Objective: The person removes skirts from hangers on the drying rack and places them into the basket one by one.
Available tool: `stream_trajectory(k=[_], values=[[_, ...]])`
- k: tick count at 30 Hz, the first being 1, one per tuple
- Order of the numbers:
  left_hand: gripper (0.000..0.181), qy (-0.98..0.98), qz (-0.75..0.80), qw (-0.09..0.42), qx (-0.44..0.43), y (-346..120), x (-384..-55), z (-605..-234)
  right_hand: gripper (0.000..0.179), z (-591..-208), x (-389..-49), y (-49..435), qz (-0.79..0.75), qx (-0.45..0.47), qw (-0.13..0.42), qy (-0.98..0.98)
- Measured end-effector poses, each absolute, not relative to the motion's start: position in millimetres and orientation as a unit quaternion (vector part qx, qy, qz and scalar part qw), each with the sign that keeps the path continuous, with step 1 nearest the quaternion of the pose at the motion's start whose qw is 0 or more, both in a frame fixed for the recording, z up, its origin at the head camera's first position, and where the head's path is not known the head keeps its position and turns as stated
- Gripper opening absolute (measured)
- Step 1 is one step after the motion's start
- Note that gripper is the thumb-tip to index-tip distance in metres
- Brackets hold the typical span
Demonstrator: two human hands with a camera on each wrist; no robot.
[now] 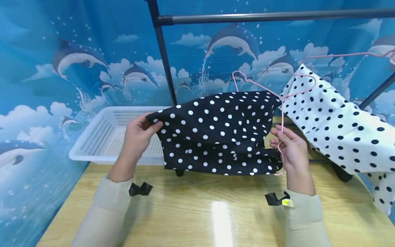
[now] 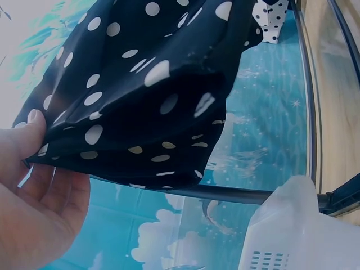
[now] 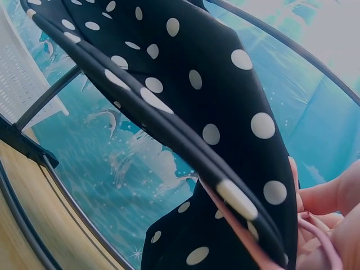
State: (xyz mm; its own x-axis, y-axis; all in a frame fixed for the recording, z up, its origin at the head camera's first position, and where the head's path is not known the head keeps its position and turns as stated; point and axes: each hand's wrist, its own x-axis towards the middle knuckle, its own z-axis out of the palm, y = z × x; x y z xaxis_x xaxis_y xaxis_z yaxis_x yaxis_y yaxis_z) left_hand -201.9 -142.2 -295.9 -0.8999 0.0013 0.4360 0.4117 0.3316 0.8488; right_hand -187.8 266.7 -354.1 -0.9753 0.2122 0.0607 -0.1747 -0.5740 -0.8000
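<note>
A black cloth with white polka dots [image 1: 213,133] is stretched between my two hands, above the table. My left hand [image 1: 138,132] pinches its upper left corner between thumb and fingers; the left wrist view shows that hand [image 2: 48,191] at the cloth's edge. At the cloth's right end, my right hand [image 1: 291,147] holds a pink hanger [image 1: 282,120], whose hook points right. Part of the hanger shows above the cloth's top edge, and part is hidden behind the fabric. In the right wrist view, the right-hand fingers [image 3: 323,197] are partly covered by the cloth.
Behind the left hand stands a white perforated basket [image 1: 106,159]. A dark metal rack [image 1: 247,17] rises behind the cloth. At right, a white cloth with black dots [image 1: 342,123] hangs on another pink hanger [image 1: 339,55]. The wooden table [image 1: 185,212] lies in front.
</note>
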Motion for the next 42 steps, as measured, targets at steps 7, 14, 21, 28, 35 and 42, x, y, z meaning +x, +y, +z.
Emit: stream_trajectory(k=[7,14,21,28,35,42], values=[[0.025,-0.796,-0.551,0.214,-0.131,-148.4,-198.8,-292.9,0.019,-353.8,-186.4,265.3,0.890,-0.014,0.100,-0.444],[0.023,-0.783,-0.553,0.238,-0.154,-151.8,-196.5,-284.8,0.020,-355.8,-187.0,257.9,0.884,-0.018,0.093,-0.459],[0.024,-0.785,-0.536,0.262,-0.165,-155.2,-195.1,-263.0,0.021,-354.3,-187.5,252.9,0.872,-0.026,0.105,-0.478],[0.024,-0.778,-0.533,0.285,-0.172,-158.0,-194.8,-245.7,0.023,-350.6,-186.9,253.1,0.881,-0.027,0.104,-0.461],[0.024,-0.784,-0.522,0.294,-0.164,-153.2,-196.1,-234.6,0.023,-348.7,-185.2,255.0,0.881,-0.015,0.111,-0.460],[0.025,-0.790,-0.509,0.305,-0.157,-153.0,-195.7,-226.9,0.024,-347.9,-183.8,257.5,0.878,-0.007,0.112,-0.466]])
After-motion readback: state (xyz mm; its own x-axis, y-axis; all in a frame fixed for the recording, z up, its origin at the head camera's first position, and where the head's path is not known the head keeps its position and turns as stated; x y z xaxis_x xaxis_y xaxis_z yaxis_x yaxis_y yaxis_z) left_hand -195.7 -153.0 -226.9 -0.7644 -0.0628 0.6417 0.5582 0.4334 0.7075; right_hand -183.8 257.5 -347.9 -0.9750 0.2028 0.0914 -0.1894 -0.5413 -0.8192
